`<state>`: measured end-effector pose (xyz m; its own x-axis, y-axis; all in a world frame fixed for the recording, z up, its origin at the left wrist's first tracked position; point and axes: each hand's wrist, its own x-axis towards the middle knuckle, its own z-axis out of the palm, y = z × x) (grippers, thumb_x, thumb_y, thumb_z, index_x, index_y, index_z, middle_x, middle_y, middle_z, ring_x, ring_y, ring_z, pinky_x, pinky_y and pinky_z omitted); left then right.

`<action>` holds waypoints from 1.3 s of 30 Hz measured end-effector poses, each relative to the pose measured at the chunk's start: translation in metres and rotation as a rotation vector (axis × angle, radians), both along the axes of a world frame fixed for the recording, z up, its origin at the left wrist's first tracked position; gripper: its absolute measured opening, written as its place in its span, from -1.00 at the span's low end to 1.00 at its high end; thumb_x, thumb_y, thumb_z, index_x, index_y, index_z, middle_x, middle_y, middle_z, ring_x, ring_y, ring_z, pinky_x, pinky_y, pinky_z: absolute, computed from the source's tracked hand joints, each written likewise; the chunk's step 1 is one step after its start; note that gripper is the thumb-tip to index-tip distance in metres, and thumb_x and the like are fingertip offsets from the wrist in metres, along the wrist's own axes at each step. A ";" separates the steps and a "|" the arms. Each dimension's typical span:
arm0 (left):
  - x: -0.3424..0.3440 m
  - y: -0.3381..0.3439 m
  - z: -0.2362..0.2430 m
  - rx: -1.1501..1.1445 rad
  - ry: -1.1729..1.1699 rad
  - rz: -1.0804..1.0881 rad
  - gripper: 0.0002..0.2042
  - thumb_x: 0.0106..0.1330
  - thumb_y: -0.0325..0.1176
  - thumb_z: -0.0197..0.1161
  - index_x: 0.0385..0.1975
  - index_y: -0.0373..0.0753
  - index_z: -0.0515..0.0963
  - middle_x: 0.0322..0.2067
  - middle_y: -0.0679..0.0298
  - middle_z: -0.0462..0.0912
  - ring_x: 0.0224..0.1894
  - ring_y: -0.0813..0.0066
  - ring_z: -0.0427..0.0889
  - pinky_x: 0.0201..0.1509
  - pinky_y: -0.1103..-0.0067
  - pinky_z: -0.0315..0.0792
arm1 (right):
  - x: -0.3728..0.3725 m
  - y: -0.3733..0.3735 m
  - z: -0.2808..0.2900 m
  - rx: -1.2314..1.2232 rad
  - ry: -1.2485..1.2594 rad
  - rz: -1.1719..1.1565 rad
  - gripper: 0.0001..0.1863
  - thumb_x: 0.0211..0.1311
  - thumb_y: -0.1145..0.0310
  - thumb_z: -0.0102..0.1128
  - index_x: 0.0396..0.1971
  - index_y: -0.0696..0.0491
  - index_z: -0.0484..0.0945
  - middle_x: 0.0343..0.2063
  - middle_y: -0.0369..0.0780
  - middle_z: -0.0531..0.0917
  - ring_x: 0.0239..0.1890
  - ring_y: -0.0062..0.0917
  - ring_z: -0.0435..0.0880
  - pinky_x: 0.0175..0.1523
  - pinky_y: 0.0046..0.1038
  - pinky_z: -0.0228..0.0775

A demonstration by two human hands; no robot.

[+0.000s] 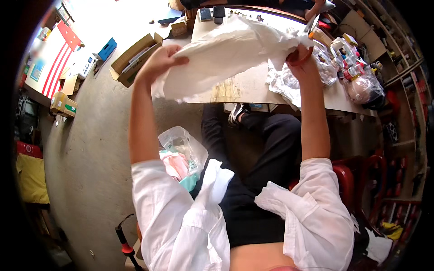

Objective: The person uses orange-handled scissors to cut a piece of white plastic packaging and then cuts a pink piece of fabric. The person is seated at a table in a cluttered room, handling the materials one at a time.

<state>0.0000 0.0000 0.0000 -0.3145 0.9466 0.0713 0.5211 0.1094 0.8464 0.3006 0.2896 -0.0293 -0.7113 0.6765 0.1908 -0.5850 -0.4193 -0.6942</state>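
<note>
A long, thin white sheet (226,56) is stretched in the air above the table's near edge; I cannot tell whether it is cloth or soft plastic. My left hand (163,63) grips its left end, thumb on top. At the right, my right hand (302,58) is closed round the bunched, twisted end. A reddish-brown loop and a pale blade show at this hand and look like scissors (312,23), partly hidden by the sheet. Under my right wrist lies a crumpled white piece (287,86) on the table (253,88).
An open plastic pack (196,151) with pink contents is by my left thigh. Clear bags with small bottles (355,70) crowd the table's right side. Two dark phone-like objects (219,12) lie at the back. An open carton (131,61) stands left; a person's arm (315,9) is beyond.
</note>
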 end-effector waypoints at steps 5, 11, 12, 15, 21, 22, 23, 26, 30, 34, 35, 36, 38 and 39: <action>-0.054 0.104 -0.034 -0.411 0.468 -0.016 -0.50 -0.12 -0.18 0.37 -0.14 -0.27 0.50 -0.19 0.15 0.60 -0.15 0.32 0.56 -0.06 0.43 0.44 | -0.011 0.011 -0.100 -0.440 -0.417 -0.419 -0.87 0.26 0.44 -0.03 -0.30 0.14 0.49 -0.40 -0.16 0.56 -0.51 -0.48 0.45 -0.45 -0.47 0.35; 0.087 0.134 -0.070 0.395 0.293 0.205 -0.72 0.12 -0.28 0.29 -0.21 -0.28 0.56 -0.05 0.12 0.51 0.06 0.24 0.45 0.15 0.45 0.30 | 0.027 -0.009 -0.189 -0.394 -0.681 -0.592 -0.78 0.04 0.64 0.20 -0.26 0.19 0.49 -0.51 -0.22 0.54 -0.71 -0.54 0.42 -0.67 -0.50 0.28; 0.121 0.122 -0.046 0.509 0.000 0.131 -0.81 0.18 -0.32 0.25 -0.31 -0.31 0.58 -0.11 0.16 0.54 -0.04 0.36 0.51 0.06 0.51 0.37 | 0.029 -0.018 -0.180 -0.388 -0.663 -0.583 -0.83 0.03 0.63 0.19 -0.32 0.23 0.50 -0.55 -0.22 0.52 -0.69 -0.54 0.44 -0.66 -0.52 0.31; 0.196 0.064 0.019 0.796 -0.454 -0.177 -0.83 0.22 -0.37 0.20 -0.42 -0.39 0.51 -0.36 0.15 0.56 -0.33 0.46 0.51 -0.19 0.63 0.39 | 0.040 -0.015 -0.180 -0.350 -0.629 -0.567 -0.89 0.07 0.59 0.16 -0.36 0.23 0.51 -0.57 -0.23 0.51 -0.65 -0.53 0.46 -0.63 -0.50 0.34; 0.278 -0.031 0.076 1.130 -0.907 -0.593 -0.83 0.24 -0.33 0.17 -0.42 -0.32 0.48 -0.42 0.19 0.52 -0.38 0.44 0.47 -0.24 0.60 0.38 | 0.035 -0.012 -0.184 -0.649 -0.326 -0.524 -0.83 0.25 0.32 0.10 -0.25 0.10 0.49 -0.46 -0.27 0.57 -0.52 -0.47 0.57 -0.52 -0.40 0.51; 0.287 -0.040 0.084 1.124 -0.913 -0.618 -0.83 0.24 -0.32 0.16 -0.42 -0.31 0.47 -0.42 0.20 0.52 -0.37 0.44 0.47 -0.24 0.60 0.38 | 0.031 -0.012 -0.188 -0.646 -0.308 -0.495 -0.83 0.23 0.34 0.13 -0.26 0.10 0.49 -0.48 -0.28 0.56 -0.55 -0.49 0.56 -0.54 -0.42 0.51; 0.293 -0.045 0.091 1.113 -0.910 -0.632 -0.83 0.25 -0.32 0.15 -0.42 -0.31 0.47 -0.43 0.20 0.52 -0.37 0.44 0.47 -0.24 0.60 0.38 | 0.028 -0.013 -0.192 -0.643 -0.289 -0.467 -0.84 0.21 0.36 0.16 -0.27 0.10 0.49 -0.50 -0.29 0.55 -0.57 -0.51 0.55 -0.56 -0.43 0.51; 0.302 -0.048 0.092 1.115 -0.924 -0.672 -0.83 0.27 -0.30 0.13 -0.42 -0.29 0.46 -0.43 0.21 0.52 -0.35 0.43 0.47 -0.22 0.60 0.37 | 0.030 -0.016 -0.183 -0.550 -0.406 -0.499 -0.83 0.09 0.49 0.27 -0.32 0.13 0.50 -0.57 -0.30 0.50 -0.66 -0.57 0.50 -0.63 -0.53 0.51; 0.310 -0.051 0.092 1.115 -0.935 -0.679 -0.83 0.30 -0.28 0.10 -0.42 -0.26 0.45 -0.44 0.23 0.52 -0.33 0.42 0.47 -0.20 0.59 0.35 | 0.028 -0.019 -0.175 -0.525 -0.431 -0.502 -0.83 -0.03 0.65 0.27 -0.46 0.12 0.48 -0.58 -0.32 0.51 -0.65 -0.59 0.51 -0.66 -0.63 0.41; 0.314 -0.044 0.091 1.115 -0.941 -0.669 -0.82 0.32 -0.26 0.07 -0.42 -0.24 0.43 -0.45 0.24 0.51 -0.31 0.42 0.47 -0.18 0.59 0.34 | 0.029 -0.017 -0.183 -0.515 -0.410 -0.522 -0.83 -0.09 0.63 0.29 -0.47 0.17 0.49 -0.59 -0.29 0.51 -0.66 -0.59 0.50 -0.64 -0.61 0.41; 0.313 -0.039 0.089 1.121 -0.949 -0.659 -0.82 0.33 -0.26 0.06 -0.42 -0.23 0.43 -0.45 0.24 0.51 -0.31 0.41 0.47 -0.18 0.59 0.34 | 0.031 -0.016 -0.185 -0.528 -0.411 -0.534 -0.83 -0.09 0.64 0.29 -0.47 0.17 0.49 -0.59 -0.28 0.51 -0.65 -0.59 0.50 -0.64 -0.60 0.41; 0.310 -0.030 0.084 1.118 -0.957 -0.631 -0.82 0.34 -0.25 0.05 -0.42 -0.22 0.43 -0.45 0.25 0.51 -0.30 0.41 0.47 -0.17 0.59 0.33 | 0.033 -0.014 -0.184 -0.539 -0.406 -0.547 -0.83 -0.08 0.64 0.29 -0.47 0.17 0.49 -0.58 -0.27 0.52 -0.65 -0.58 0.51 -0.64 -0.60 0.41; 0.307 -0.008 0.071 1.087 -0.969 -0.513 -0.81 0.35 -0.24 0.04 -0.42 -0.21 0.42 -0.45 0.26 0.51 -0.30 0.41 0.47 -0.16 0.59 0.33 | 0.031 -0.019 -0.175 -0.559 -0.386 -0.515 -0.84 -0.08 0.65 0.27 -0.47 0.18 0.50 -0.55 -0.25 0.53 -0.63 -0.55 0.52 -0.63 -0.59 0.42; 0.303 0.003 0.060 1.041 -0.979 -0.382 -0.81 0.36 -0.24 0.03 -0.41 -0.21 0.42 -0.45 0.26 0.51 -0.29 0.41 0.47 -0.16 0.59 0.33 | 0.020 -0.027 -0.177 -0.570 -0.383 -0.475 -0.85 -0.08 0.64 0.27 -0.46 0.19 0.50 -0.54 -0.25 0.54 -0.61 -0.56 0.52 -0.60 -0.60 0.41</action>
